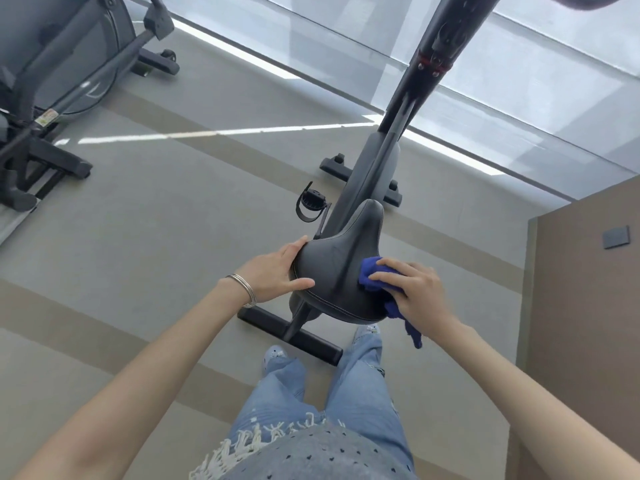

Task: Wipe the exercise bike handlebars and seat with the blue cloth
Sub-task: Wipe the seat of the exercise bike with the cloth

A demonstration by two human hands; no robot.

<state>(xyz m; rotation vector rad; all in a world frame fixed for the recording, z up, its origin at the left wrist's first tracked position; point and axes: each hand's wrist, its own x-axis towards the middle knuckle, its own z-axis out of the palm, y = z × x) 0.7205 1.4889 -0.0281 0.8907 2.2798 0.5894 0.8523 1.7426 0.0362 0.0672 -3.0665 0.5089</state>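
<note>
The black saddle-shaped seat (341, 261) of the exercise bike is in the middle of the view, nose pointing away from me. My left hand (277, 271) grips the seat's left rear edge, thumb on top. My right hand (412, 285) presses the bunched blue cloth (372, 275) against the seat's right side, and a tail of the cloth hangs down below my wrist. The bike's black post (429, 64) rises toward the top right. Only a dark sliver of the handlebars (588, 0) shows at the top edge.
The bike's rear base bar (291, 336) lies on the grey floor by my feet (275, 353). A pedal (311, 202) sticks out on the left. Another grey exercise machine (52, 81) stands at far left. A brown wall (585, 306) is close on the right, a glass wall ahead.
</note>
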